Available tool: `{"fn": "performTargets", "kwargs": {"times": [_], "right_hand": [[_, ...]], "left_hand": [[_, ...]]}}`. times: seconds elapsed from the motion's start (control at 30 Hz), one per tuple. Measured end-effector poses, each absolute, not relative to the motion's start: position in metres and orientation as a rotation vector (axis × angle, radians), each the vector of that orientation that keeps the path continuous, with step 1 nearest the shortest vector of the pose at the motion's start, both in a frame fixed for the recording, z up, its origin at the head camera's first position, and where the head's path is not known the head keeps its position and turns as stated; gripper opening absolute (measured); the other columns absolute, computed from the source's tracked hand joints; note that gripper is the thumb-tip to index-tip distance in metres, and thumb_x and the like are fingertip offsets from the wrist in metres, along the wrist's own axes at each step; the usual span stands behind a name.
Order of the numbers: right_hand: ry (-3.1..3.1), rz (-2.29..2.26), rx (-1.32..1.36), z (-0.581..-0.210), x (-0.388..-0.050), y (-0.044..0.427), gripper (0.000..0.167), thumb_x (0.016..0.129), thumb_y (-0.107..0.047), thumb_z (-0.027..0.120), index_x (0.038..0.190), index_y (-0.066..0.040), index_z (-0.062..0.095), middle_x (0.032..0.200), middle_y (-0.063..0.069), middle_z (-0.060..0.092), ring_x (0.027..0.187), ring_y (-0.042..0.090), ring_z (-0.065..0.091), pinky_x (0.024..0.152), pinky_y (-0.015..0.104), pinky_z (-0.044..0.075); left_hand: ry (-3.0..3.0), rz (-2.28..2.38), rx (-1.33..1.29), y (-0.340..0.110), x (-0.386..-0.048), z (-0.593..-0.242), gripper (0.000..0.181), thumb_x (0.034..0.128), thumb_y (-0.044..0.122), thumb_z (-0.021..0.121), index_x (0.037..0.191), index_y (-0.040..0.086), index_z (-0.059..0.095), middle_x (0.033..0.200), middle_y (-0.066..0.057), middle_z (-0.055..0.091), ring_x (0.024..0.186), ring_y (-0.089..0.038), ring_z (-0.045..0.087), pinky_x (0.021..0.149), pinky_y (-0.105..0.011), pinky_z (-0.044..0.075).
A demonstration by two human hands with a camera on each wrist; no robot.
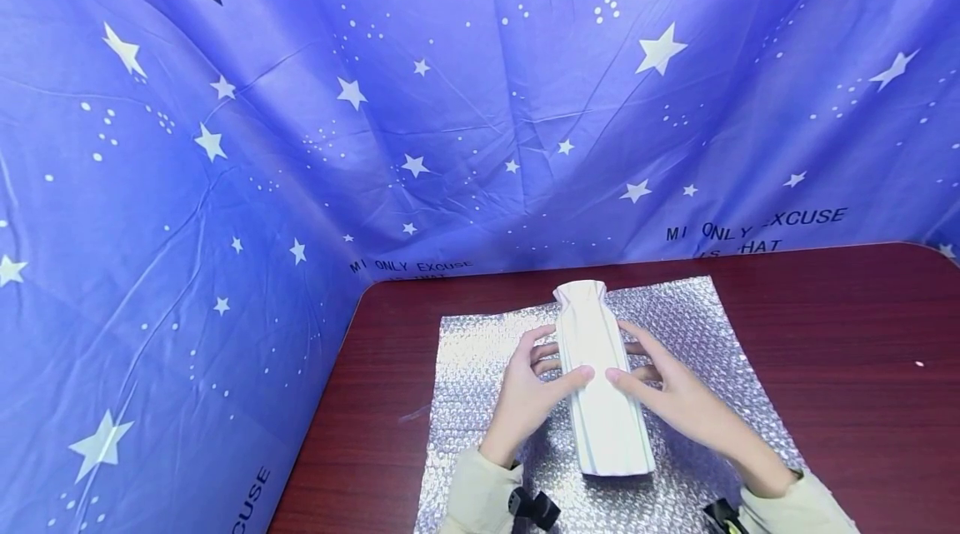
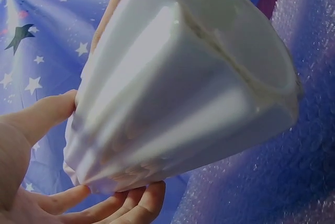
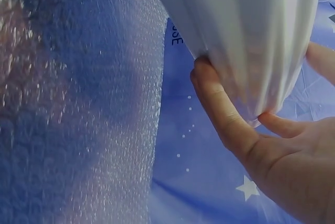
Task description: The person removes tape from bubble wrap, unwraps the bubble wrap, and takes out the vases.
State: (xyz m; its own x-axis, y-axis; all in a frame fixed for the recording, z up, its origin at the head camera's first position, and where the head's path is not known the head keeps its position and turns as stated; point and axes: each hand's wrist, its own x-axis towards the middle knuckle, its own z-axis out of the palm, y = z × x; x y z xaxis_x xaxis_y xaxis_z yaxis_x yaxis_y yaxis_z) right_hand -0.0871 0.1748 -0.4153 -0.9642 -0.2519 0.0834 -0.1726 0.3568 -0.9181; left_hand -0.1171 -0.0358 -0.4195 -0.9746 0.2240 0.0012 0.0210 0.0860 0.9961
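A white fluted vase [image 1: 602,401] with a narrowed neck is held between both hands above a silvery sheet of bubble wrap [image 1: 480,384]. My left hand [image 1: 525,388] grips its left side, thumb on the near face and fingers round the far side. From the right, my right hand [image 1: 678,396] grips it the same way, the two thumbs close together. In the left wrist view the ringed base of the vase [image 2: 172,93] shows, turned toward the camera. Fingers of the right hand [image 3: 282,156] touch the vase's ridged wall [image 3: 246,30] in the right wrist view.
The bubble wrap lies on a dark red wooden table [image 1: 847,351]. A blue cloth with white stars [image 1: 480,101] hangs behind and to the left of the table. A tiny white speck [image 1: 919,364] lies on the table at the right.
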Motion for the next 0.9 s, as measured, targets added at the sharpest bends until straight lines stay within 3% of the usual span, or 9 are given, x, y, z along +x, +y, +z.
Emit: {"fn": "performTargets", "kwargs": {"times": [0.13,0.47,0.73,0.9], "right_hand": [[2.544,-1.7,-0.41,-0.416,-0.088,0.179,0.075,0.099,-0.028,0.062,0.158,-0.015,0.018,0.143,0.028,0.042,0.096,0.013,0.066,0.073,0.03,0.058],[2.607,-1.676,-0.385,-0.409,-0.088,0.191,0.079,0.098,-0.027,0.063,0.159,-0.012,0.015,0.142,0.029,0.041,0.103,0.028,0.064,0.073,0.028,0.058],[2.588,-1.721,-0.384,-0.408,-0.087,0.203,0.08,0.098,-0.023,0.064,0.159,-0.009,0.015,0.144,0.027,0.038,0.102,0.011,0.066,0.073,0.029,0.06],[2.616,-1.672,-0.346,-0.403,-0.085,0.212,0.078,0.098,-0.026,0.064,0.158,-0.007,0.018,0.148,0.024,0.037,0.109,0.021,0.064,0.075,0.027,0.059]], "left_hand": [[2.2,2.018,0.252,-0.03,-0.117,-0.418,0.071,0.0787,0.022,0.084,0.141,0.019,0.049,0.122,-0.006,0.064,0.105,-0.017,0.064,0.08,-0.027,0.058],[2.255,2.028,0.284,-0.013,-0.117,-0.412,0.073,0.0743,0.021,0.088,0.138,0.02,0.053,0.121,-0.003,0.065,0.105,-0.013,0.062,0.085,-0.027,0.057],[2.214,2.09,0.348,0.0,-0.118,-0.411,0.072,0.072,0.016,0.089,0.135,0.022,0.055,0.12,-0.001,0.064,0.104,-0.013,0.062,0.082,-0.026,0.058],[2.211,2.101,0.394,0.008,-0.12,-0.41,0.071,0.0714,0.015,0.089,0.134,0.022,0.056,0.119,0.0,0.064,0.102,-0.012,0.062,0.079,-0.027,0.058]]}}
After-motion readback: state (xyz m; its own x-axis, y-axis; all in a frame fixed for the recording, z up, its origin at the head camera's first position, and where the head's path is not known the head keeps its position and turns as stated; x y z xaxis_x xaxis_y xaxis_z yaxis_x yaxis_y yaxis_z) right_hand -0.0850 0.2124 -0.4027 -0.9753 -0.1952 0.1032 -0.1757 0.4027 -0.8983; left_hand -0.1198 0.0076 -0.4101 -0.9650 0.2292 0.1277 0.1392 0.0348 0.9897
